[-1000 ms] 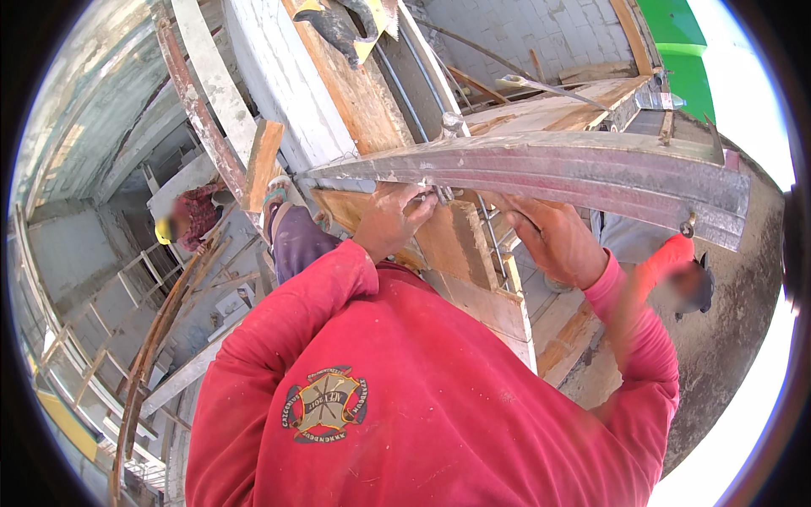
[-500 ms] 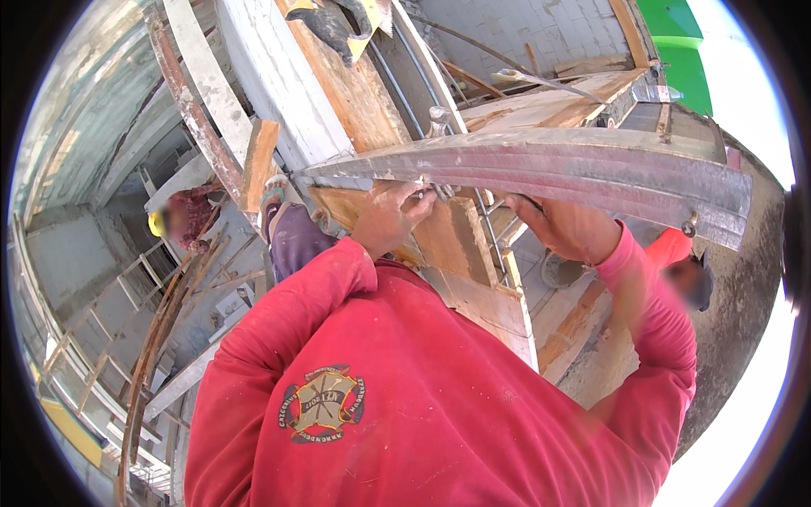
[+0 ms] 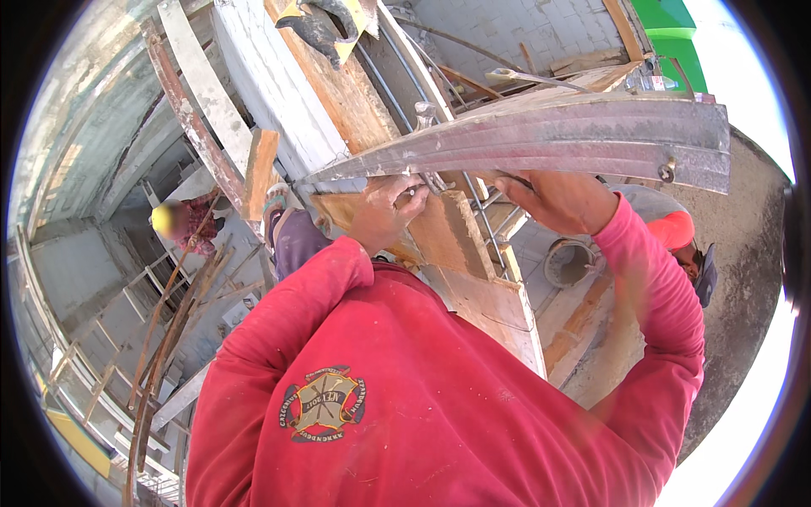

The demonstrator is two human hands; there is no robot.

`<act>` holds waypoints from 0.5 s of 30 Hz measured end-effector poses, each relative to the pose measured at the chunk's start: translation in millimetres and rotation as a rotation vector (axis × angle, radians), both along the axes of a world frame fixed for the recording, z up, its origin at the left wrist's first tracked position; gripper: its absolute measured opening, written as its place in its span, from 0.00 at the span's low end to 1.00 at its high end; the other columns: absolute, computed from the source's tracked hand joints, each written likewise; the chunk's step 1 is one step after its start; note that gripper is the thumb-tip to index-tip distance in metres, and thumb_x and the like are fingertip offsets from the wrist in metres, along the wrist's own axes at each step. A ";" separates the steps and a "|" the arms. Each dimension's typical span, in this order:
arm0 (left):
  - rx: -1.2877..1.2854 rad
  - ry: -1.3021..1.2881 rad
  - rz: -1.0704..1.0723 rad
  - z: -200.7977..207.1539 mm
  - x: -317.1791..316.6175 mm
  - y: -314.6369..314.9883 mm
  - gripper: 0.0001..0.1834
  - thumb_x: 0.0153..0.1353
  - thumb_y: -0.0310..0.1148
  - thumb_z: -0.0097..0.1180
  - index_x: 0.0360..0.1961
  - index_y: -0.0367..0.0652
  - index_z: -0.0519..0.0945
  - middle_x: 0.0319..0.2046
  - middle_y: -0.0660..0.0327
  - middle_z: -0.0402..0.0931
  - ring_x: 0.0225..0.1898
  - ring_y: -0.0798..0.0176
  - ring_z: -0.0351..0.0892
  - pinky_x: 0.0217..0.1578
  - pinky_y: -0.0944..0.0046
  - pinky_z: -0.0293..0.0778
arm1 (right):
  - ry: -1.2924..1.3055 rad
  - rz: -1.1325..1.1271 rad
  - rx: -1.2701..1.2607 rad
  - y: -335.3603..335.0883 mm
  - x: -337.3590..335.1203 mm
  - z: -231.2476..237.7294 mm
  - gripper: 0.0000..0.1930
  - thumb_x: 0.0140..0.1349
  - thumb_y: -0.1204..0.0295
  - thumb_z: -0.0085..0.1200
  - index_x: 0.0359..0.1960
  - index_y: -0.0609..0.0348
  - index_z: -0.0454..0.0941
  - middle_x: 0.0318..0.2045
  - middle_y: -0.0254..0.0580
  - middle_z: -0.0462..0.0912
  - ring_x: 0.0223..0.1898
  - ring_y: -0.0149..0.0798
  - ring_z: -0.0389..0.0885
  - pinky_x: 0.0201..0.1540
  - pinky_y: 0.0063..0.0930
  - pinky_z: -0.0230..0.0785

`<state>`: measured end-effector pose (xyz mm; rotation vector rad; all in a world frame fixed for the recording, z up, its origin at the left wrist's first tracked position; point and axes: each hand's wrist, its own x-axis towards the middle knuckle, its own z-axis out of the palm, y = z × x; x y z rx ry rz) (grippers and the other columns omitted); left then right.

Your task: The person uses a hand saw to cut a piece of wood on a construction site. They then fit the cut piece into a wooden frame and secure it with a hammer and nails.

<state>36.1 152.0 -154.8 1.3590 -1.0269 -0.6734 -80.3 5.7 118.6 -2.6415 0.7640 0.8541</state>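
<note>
A long grey metal beam (image 3: 541,135) with grooved sides crosses over the work, a bolt (image 3: 666,172) near its right end. Just below it, my left hand (image 3: 382,211) is closed, fingers curled round something small by the steel rods (image 3: 477,207); what it is I cannot make out. My right hand (image 3: 568,201) reaches under the beam farther right. Its fingers close near a dark, narrow piece, and the beam partly covers them. Between my hands stands a rough wooden board (image 3: 452,237), on top of larger formwork planks (image 3: 490,306).
A saw-like tool with a dark handle (image 3: 331,29) lies on a plank at the far end. A bucket (image 3: 568,263) stands below right, near a person in an orange garment (image 3: 673,230). Another person with a yellow helmet (image 3: 162,218) is lower left, beside long wooden poles (image 3: 173,338).
The beam's right end appears higher and farther from me. Both hands stay near the rods. More of the bucket and of the person at right shows.
</note>
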 end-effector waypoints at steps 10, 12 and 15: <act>-0.042 -0.022 0.006 -3.2 -1.5 0.5 0.11 0.67 0.34 0.69 0.48 0.43 0.89 0.42 0.57 0.90 0.39 0.58 0.88 0.39 0.61 0.81 | -0.144 0.211 0.057 -39.7 -4.9 -10.7 0.19 0.79 0.63 0.48 0.65 0.52 0.79 0.51 0.53 0.86 0.50 0.57 0.85 0.56 0.49 0.77; -0.044 -0.012 0.011 -3.4 -0.8 0.9 0.12 0.67 0.34 0.69 0.48 0.42 0.89 0.43 0.56 0.90 0.40 0.56 0.88 0.41 0.60 0.82 | -0.217 0.178 0.231 -56.8 -5.4 -25.3 0.18 0.79 0.64 0.49 0.65 0.52 0.79 0.50 0.51 0.87 0.50 0.55 0.86 0.55 0.48 0.77; -0.024 -0.015 -0.019 -5.6 -0.8 2.1 0.11 0.68 0.34 0.68 0.48 0.42 0.89 0.46 0.56 0.90 0.44 0.55 0.88 0.46 0.57 0.82 | -0.221 0.271 0.207 -62.6 -4.5 -32.1 0.18 0.78 0.63 0.49 0.63 0.51 0.80 0.49 0.48 0.87 0.50 0.52 0.86 0.54 0.46 0.78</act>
